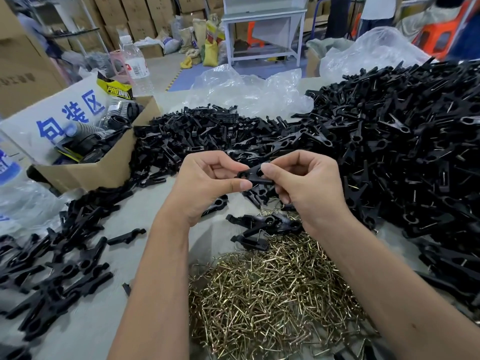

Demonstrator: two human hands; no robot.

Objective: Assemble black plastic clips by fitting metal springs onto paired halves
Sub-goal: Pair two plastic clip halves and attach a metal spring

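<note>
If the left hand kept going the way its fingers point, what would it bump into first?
The left hand points right, toward the right hand. Both pinch the same black clip, so it would probably press that clip into the right hand's fingers first. Depth is hard to judge.

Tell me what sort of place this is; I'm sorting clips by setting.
Probably a factory or warehouse packing floor: stacked brown cardboard cartons behind, a huge heap of black plastic clips, and a pile of brass-coloured metal springs on the worktable.
</note>
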